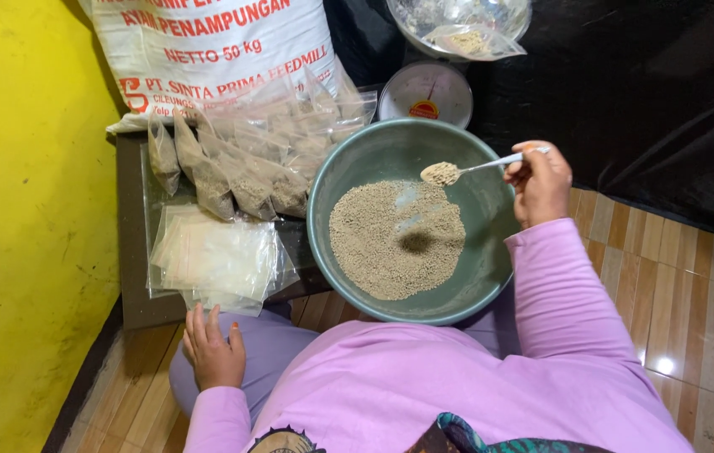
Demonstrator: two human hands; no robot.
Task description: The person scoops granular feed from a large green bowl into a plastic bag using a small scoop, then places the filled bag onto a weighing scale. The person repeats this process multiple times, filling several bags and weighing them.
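Your right hand (539, 180) pinches the handle of one metal spoon (479, 165), fingers closed on it. The spoon's long axis runs toward 9 o'clock, its heaped bowl hanging over one round green plastic basin (491, 252) of tan granular feed (395, 239). Your left hand (213, 352) rests flat, fingers together, holding nothing, with one stack of empty clear plastic bags (218, 260) at its 12 o'clock. The right hand is nearer the feed.

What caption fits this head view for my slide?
Right hand lifts a heaped spoon of feed pellets over a green basin; left hand rests near empty plastic bags.
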